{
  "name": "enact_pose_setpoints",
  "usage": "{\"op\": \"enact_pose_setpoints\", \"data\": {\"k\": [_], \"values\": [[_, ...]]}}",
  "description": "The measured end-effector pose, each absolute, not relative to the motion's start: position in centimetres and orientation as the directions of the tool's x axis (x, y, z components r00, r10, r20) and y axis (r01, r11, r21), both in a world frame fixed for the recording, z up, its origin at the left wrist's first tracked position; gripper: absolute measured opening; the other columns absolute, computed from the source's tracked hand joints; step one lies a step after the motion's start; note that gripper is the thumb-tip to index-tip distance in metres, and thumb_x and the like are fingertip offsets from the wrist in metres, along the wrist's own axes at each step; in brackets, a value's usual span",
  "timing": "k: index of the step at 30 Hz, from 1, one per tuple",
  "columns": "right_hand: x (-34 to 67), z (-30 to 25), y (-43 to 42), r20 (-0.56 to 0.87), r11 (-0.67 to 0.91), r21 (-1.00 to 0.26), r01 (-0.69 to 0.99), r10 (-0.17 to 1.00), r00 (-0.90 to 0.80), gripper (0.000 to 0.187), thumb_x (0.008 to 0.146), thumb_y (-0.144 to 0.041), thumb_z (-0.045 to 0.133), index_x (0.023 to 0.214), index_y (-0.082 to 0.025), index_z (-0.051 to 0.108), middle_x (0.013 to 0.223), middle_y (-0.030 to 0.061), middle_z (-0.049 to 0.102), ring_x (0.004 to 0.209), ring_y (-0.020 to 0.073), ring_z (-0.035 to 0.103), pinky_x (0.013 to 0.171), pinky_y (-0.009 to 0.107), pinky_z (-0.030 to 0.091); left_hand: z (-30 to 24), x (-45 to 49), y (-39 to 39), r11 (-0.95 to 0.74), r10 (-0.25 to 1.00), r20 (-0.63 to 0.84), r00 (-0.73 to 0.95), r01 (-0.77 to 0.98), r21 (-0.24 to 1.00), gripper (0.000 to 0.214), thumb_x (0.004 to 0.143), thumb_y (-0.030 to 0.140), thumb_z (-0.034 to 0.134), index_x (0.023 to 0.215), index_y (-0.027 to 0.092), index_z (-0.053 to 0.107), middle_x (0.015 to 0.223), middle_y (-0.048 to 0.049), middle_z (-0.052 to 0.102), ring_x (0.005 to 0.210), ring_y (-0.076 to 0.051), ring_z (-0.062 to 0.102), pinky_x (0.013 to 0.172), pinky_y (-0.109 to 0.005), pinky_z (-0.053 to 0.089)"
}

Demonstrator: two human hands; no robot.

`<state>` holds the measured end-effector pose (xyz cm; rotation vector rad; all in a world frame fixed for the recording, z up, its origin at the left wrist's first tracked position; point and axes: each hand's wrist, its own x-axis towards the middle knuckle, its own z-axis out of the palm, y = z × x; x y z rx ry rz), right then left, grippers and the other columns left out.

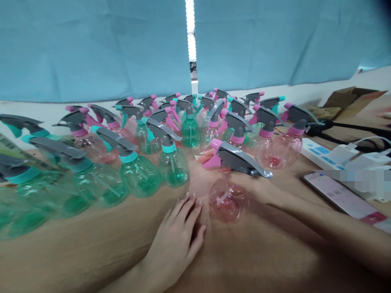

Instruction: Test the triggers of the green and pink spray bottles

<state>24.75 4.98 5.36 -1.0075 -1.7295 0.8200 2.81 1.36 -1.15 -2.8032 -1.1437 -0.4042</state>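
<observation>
My right hand (244,181) is wrapped round the neck of a pink spray bottle (227,203), just under its grey and pink trigger head. The bottle stands nearly upright, and its body is see-through pink. My left hand (179,228) lies flat on the wooden table (128,244), palm down with fingers stretched out, a little to the left of that bottle. Close beyond the left fingertips stands a green spray bottle (174,167) with a turquoise collar. Part of my right hand is hidden behind the trigger head.
Several green spray bottles (140,175) stand at the left, with mixed pink and green ones behind. At the right are a pink bottle (284,146), a white power strip (320,154) with plugs, a phone (342,195), black cables and a cardboard box (351,103). A blue curtain (91,49) hangs behind.
</observation>
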Motion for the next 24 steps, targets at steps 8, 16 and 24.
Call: {"op": "enact_pose_setpoints", "data": {"k": [8,16,24], "values": [[24.78,5.46,5.15,0.385,0.432,-0.869,0.241,0.897,-0.218,0.033,0.071,-0.015,0.054,0.102,-0.025,0.063,0.074,-0.0007,0.062,0.064,0.0172,0.057,0.06,0.032,0.051,-0.96,2.78,1.36,-0.723,0.666,0.278,0.692,0.69,0.014,0.041,0.093,0.026,0.045,0.131,0.011,0.049,0.137,-0.0145,0.051,0.127,-0.029,0.046,0.099,-0.047,0.044],[24.77,5.38,5.12,0.379,0.428,-0.867,0.255,0.899,-0.221,0.036,0.071,-0.015,0.053,0.104,-0.025,0.063,0.076,-0.0007,0.064,0.067,0.0182,0.059,0.061,0.033,0.051,-1.06,2.81,1.47,-0.724,0.664,0.257,0.702,0.689,-0.012,0.041,0.093,0.025,0.046,0.131,0.009,0.05,0.137,-0.016,0.051,0.127,-0.03,0.046,0.098,-0.048,0.044],[24.87,5.43,5.25,0.401,0.456,-0.855,0.246,0.883,-0.243,0.03,0.071,-0.013,0.053,0.096,-0.025,0.064,0.07,-0.0018,0.061,0.062,0.016,0.056,0.057,0.03,0.05,-1.0,2.78,1.49,-0.725,0.665,0.267,0.697,0.688,0.011,0.041,0.094,0.027,0.044,0.131,0.01,0.05,0.137,-0.0152,0.051,0.126,-0.03,0.046,0.099,-0.048,0.043]]}}
